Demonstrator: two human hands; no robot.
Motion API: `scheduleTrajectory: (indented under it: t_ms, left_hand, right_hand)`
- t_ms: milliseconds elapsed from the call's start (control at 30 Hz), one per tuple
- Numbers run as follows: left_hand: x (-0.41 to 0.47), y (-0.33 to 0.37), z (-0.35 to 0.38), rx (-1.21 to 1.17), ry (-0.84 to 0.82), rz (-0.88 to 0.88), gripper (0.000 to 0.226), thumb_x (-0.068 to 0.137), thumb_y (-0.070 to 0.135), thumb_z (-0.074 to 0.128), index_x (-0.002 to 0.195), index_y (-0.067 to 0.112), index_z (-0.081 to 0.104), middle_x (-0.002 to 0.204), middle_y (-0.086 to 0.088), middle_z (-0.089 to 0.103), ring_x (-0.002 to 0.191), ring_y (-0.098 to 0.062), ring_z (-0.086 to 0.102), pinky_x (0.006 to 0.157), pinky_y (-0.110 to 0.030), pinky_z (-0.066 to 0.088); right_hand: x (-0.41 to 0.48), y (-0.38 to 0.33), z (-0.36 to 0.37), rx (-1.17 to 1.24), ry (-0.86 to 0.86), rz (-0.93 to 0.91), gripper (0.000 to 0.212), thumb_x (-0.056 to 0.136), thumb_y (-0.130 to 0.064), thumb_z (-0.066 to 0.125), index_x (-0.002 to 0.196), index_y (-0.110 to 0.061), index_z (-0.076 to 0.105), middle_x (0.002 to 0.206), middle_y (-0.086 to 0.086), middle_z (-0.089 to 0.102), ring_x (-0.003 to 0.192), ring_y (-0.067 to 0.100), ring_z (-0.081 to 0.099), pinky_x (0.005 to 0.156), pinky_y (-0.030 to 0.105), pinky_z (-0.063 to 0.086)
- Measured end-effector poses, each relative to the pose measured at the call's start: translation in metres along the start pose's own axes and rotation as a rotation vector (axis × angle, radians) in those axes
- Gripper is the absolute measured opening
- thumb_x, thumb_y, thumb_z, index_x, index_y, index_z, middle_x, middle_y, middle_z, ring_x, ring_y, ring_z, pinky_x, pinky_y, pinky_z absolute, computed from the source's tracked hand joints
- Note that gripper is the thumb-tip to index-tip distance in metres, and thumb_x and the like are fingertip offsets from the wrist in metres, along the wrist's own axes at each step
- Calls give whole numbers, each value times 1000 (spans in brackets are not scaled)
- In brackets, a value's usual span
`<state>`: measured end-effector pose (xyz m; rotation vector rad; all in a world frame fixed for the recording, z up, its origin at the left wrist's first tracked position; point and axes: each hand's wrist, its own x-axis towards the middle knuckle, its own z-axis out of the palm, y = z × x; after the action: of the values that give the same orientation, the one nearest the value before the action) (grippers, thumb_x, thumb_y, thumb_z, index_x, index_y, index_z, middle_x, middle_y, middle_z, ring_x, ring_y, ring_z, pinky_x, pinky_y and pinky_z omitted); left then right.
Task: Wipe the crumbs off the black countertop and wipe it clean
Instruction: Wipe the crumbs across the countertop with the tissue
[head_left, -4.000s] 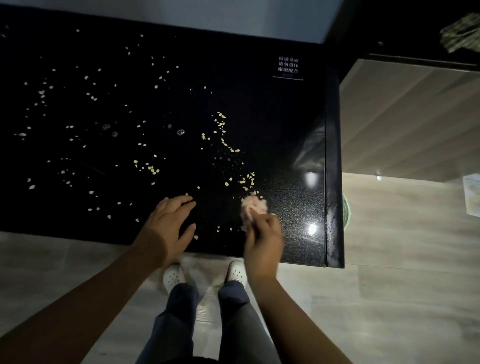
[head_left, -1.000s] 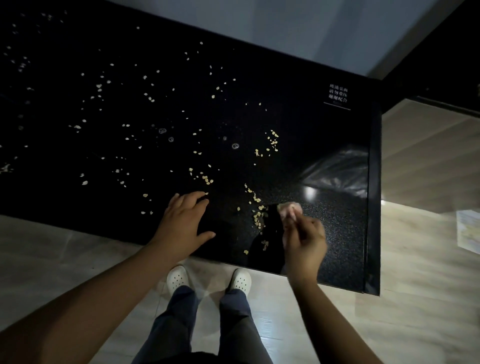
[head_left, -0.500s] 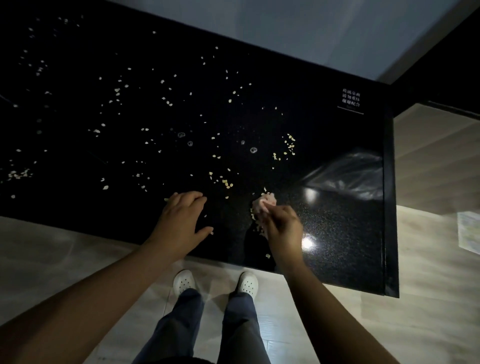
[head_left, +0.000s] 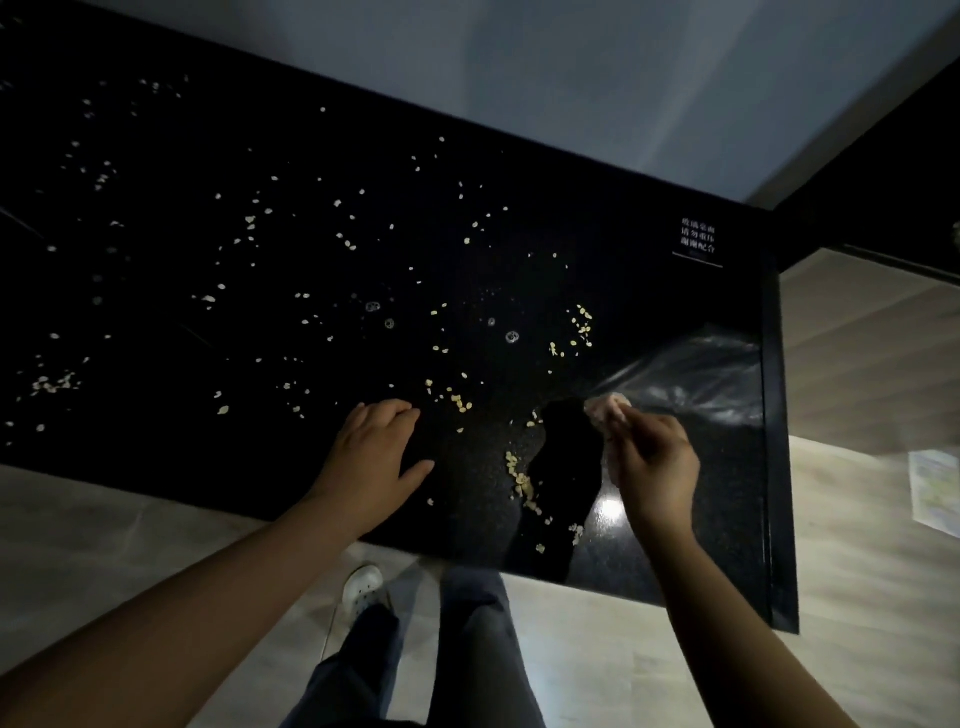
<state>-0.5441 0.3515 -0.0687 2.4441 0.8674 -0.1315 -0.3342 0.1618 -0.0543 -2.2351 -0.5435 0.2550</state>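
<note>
Pinching a seemingly pink cloth (head_left: 605, 409), right hand (head_left: 655, 463) flanks crumbs (head_left: 519, 475); left hand (head_left: 374, 457) lies flat.

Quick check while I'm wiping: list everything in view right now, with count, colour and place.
black glossy countertop: one, black, fills the upper frame
pale yellow crumbs: many, scattered across the countertop, with a line between the hands
pale ring-shaped marks: a few, whitish, mid-countertop
white printed label: one, white, far right corner
pink crumpled wiping wad: one, pink, on the countertop in the right hand
pale paper sheet: one, on the floor at right
light wood-look floor: beige, below
white perforated shoe: one visible
dark trousers: one pair
left hand: flat on the countertop
right hand: grips the wad
</note>
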Motion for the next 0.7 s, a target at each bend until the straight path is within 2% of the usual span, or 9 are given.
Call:
scheduleTrajectory:
  t_ms: [133, 200, 333, 433, 467, 567, 633, 700]
  left_hand:
    - [17, 4, -7, -42, 49, -70, 61, 90, 41, 56, 142, 14, 39, 143, 2, 37, 132, -17, 31, 111, -30, 30]
    - [26, 9, -10, -64, 63, -86, 59, 90, 38, 58, 141, 13, 41, 142, 1, 39, 131, -17, 34, 107, -28, 31]
    - [44, 19, -10, -87, 94, -96, 56, 91, 34, 59, 139, 12, 44, 141, 1, 41, 129, -17, 38, 104, -24, 30]
    - [59, 24, -8, -94, 122, -123, 54, 92, 35, 56, 140, 13, 43, 142, 2, 40, 130, -15, 36, 103, -20, 27]
    - [64, 25, -8, -90, 132, -130, 54, 92, 35, 56, 140, 13, 43, 142, 2, 40, 130, -15, 36, 103, -20, 26]
    - [78, 22, -7, -68, 150, -165, 55, 91, 34, 57, 139, 12, 43, 143, 0, 39, 131, -18, 34, 105, -25, 29]
    - [84, 19, -5, -49, 135, -193, 57, 90, 35, 58, 140, 11, 43, 143, -2, 38, 132, -20, 33, 106, -30, 31]
    - [85, 17, -3, -4, 119, -199, 58, 89, 35, 59, 139, 10, 44, 141, -3, 40, 131, -22, 34, 106, -34, 35]
  right_hand:
    - [57, 1, 11, -21, -3, -59, 21, 93, -18, 63, 111, -11, 72, 90, 6, 60, 74, -3, 55, 67, -2, 34]
    - [91, 3, 17, -22, -26, -67, 22, 93, -23, 63, 110, -11, 72, 94, 5, 60, 78, 2, 55, 67, -3, 33]
    - [159, 4, 35, -16, -78, -123, 25, 92, -30, 64, 107, -13, 73, 95, 5, 62, 80, 0, 55, 69, -2, 33]
    - [190, 7, 53, -31, -119, -133, 24, 92, -26, 63, 108, -9, 72, 93, 1, 56, 86, 16, 59, 70, 8, 36]
    - [192, 9, 59, -39, -139, -134, 24, 92, -25, 64, 107, -9, 72, 92, 0, 55, 86, 18, 60, 68, 8, 36]
    - [171, 13, 68, -52, -201, -225, 16, 89, -16, 67, 102, -10, 74, 88, -3, 54, 79, 14, 57, 68, -1, 33]
    - [140, 16, 65, -16, -317, -303, 19, 89, -10, 66, 106, -16, 74, 88, -7, 53, 77, 1, 53, 72, 0, 35]
    - [106, 16, 58, 48, -474, -305, 23, 90, -10, 65, 109, -21, 73, 92, -14, 54, 86, -4, 54, 76, 4, 39]
